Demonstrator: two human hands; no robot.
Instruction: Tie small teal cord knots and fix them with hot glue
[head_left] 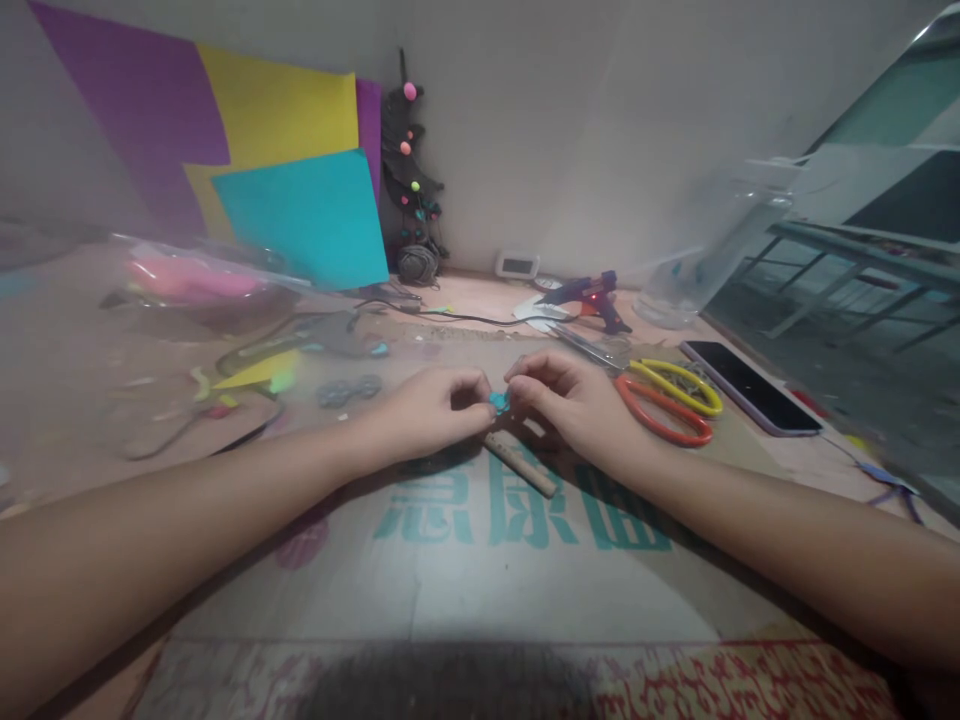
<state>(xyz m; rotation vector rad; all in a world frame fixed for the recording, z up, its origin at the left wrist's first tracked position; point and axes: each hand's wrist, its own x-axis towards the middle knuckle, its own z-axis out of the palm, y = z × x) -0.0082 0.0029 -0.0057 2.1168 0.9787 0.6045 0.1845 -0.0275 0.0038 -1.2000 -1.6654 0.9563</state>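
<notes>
A small turquoise piece (499, 402), perhaps paper or foam, sits between my two hands above the middle of the board. The thumb and fingers of my left hand (450, 402) pinch its left side. At its right edge, my right hand (559, 395) has curled fingers with thumb and fingertips close together, at or touching the piece. Just below the hands a short brown stick (521, 466) lies slantwise on the printed cardboard (480, 590). To the right of my right hand lie scissors (667, 402) with one yellow and one red handle loop.
A phone (750, 388) lies at the right. Behind are a glue gun (592, 298) with a red light, a clear plastic jar (675, 290) and a small white device (517, 265). Coloured sheets (307, 220) and a dark decorated craft piece (409, 180) lean on the wall. Paper scraps (259, 370) lie left.
</notes>
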